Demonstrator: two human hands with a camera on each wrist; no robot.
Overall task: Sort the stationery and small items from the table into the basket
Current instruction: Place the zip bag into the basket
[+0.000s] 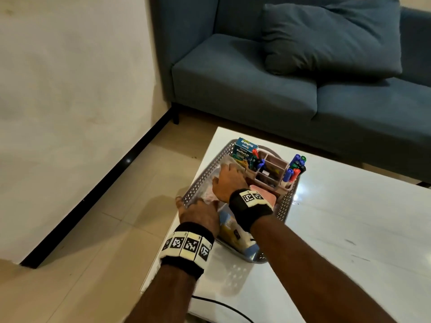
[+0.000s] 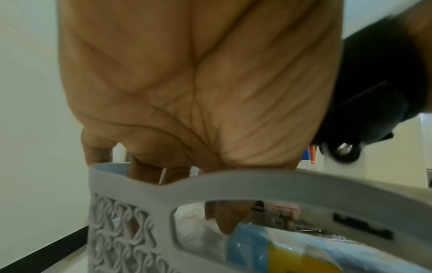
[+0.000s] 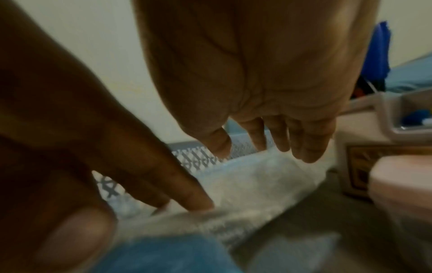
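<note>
A grey perforated basket (image 1: 205,176) stands on the white table (image 1: 349,217). My right hand (image 1: 229,180) reaches into its left half, and its straight fingers (image 3: 306,147) press down on a clear plastic bag (image 3: 257,175). Over the basket's near-left rim (image 2: 257,184) my left hand (image 1: 198,210) dips in, fingertips (image 3: 198,201) touching the same bag. A blue-and-yellow packet (image 1: 229,231) lies at the basket's near end, partly under my right forearm. The bag's contents are hidden.
In the basket's right half stand a pink organiser (image 1: 270,171) with markers (image 1: 296,166) and a blue Koflet-H box (image 1: 245,148). The basket sits by the table's left edge, floor beyond. A blue sofa (image 1: 256,89) is behind. A black cable (image 1: 221,304) runs near the front.
</note>
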